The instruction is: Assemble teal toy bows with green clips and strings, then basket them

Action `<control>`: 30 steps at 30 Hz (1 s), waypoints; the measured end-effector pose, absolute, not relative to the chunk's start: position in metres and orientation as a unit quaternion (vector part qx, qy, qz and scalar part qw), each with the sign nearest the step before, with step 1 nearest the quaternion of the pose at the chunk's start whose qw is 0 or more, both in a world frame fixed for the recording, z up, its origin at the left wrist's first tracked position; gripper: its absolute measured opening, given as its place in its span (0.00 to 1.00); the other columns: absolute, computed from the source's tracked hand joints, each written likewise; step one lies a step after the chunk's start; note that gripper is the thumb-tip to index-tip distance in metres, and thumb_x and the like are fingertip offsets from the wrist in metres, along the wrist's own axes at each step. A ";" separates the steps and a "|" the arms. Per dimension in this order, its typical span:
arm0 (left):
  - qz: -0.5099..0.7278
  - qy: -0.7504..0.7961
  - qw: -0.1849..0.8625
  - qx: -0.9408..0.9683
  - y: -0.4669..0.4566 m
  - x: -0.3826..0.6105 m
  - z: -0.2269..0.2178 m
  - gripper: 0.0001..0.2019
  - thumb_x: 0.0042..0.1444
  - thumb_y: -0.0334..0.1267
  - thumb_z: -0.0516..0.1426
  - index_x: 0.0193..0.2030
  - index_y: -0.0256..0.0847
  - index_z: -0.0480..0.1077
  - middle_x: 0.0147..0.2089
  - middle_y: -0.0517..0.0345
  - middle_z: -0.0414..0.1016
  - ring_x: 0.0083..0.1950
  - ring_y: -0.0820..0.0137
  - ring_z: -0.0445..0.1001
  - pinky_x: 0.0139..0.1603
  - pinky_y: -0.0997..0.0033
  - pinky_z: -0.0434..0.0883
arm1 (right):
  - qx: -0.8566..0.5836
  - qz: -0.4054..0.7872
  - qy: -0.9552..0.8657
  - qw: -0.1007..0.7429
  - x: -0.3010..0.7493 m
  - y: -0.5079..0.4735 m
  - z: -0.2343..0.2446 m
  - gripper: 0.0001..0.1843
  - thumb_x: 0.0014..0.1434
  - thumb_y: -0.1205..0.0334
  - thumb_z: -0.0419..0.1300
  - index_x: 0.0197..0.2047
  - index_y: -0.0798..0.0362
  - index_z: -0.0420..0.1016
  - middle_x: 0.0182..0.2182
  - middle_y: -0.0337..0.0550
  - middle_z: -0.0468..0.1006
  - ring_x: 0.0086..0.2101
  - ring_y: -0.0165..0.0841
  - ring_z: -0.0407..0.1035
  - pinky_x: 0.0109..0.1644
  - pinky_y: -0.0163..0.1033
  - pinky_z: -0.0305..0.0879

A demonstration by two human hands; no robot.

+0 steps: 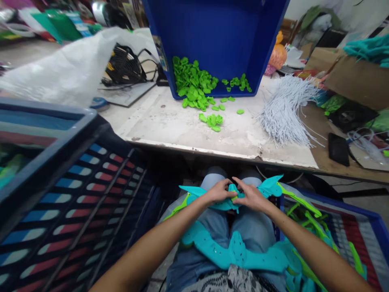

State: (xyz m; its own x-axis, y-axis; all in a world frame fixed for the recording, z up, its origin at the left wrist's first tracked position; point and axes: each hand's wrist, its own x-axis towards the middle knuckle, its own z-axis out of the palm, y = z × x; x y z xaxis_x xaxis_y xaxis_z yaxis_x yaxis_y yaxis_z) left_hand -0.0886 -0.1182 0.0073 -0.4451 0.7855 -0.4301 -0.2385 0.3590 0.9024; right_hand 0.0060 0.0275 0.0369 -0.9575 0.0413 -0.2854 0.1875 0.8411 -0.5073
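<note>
Over my lap, my left hand [220, 191] and my right hand [251, 196] grip the middle of a turquoise plastic wing-shaped part [270, 187]. Its pointed ends stick out on both sides, each with a lime-green strip [299, 198] attached. A small green piece [234, 198] shows between my fingertips at the part's centre. My fingers are bent around it and hide much of that spot. Closer to my body, a second turquoise wing-shaped part [252, 259] lies across my thighs.
A tipped blue bin [219, 36] on the white table [170, 129] spills small green clips [194, 83]. White strings [285, 109] lie to their right, near a black phone [338, 149]. A dark blue crate [91, 138] stands left; another crate [377, 227] with turquoise-green parts sits right.
</note>
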 end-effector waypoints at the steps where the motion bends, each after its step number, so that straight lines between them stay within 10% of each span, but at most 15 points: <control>1: 0.532 0.662 0.490 0.195 -0.117 -0.089 0.007 0.17 0.45 0.34 0.61 0.42 0.34 0.64 0.33 0.60 0.69 0.35 0.69 0.70 0.35 0.71 0.67 | 0.064 -0.272 0.950 0.137 0.004 0.026 0.037 0.44 0.50 0.55 0.67 0.67 0.49 0.54 0.46 0.48 0.78 0.43 0.46 0.73 0.45 0.45 0.66; 7: 0.472 0.743 0.409 0.239 -0.123 -0.085 0.016 0.19 0.49 0.36 0.60 0.48 0.36 0.65 0.40 0.52 0.73 0.42 0.62 0.72 0.43 0.63 0.70 | -0.015 -0.237 0.961 0.143 -0.015 0.031 0.057 0.30 0.50 0.58 0.66 0.57 0.48 0.70 0.37 0.43 0.81 0.37 0.43 0.75 0.37 0.40 0.68; 15: 0.249 0.868 0.161 0.399 -0.141 -0.023 0.011 0.39 0.47 0.39 0.64 0.66 0.38 0.54 0.65 0.34 0.56 0.64 0.45 0.59 0.59 0.45 0.62 | -0.002 -0.128 0.981 -0.148 -0.167 0.028 0.104 0.13 0.61 0.66 0.55 0.48 0.54 0.74 0.45 0.51 0.73 0.46 0.43 0.65 0.51 0.46 0.64; 23: 0.185 0.824 0.293 0.448 -0.137 -0.081 0.046 0.39 0.44 0.38 0.62 0.64 0.32 0.56 0.49 0.36 0.72 0.44 0.49 0.73 0.41 0.58 0.69 | -0.002 -0.129 0.989 -0.066 -0.194 0.050 0.118 0.11 0.66 0.65 0.50 0.41 0.54 0.74 0.37 0.45 0.77 0.38 0.36 0.68 0.41 0.37 0.62; 30: 0.283 0.695 0.492 0.440 -0.117 -0.151 0.057 0.18 0.44 0.54 0.61 0.26 0.39 0.74 0.20 0.64 0.64 0.24 0.72 0.62 0.25 0.74 0.55 | -0.008 -0.125 0.992 0.014 -0.148 0.115 0.137 0.08 0.59 0.66 0.59 0.29 0.52 0.77 0.27 0.39 0.77 0.30 0.32 0.70 0.33 0.32 0.59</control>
State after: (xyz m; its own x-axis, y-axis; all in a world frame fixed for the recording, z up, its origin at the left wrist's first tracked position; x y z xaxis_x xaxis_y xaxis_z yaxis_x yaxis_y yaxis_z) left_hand -0.1508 -0.1170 0.0567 -0.1278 0.8913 -0.4351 0.3333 0.4517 0.8276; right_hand -0.1480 0.1151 0.1367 -0.9995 -0.0194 -0.0266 -0.0122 0.9687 -0.2478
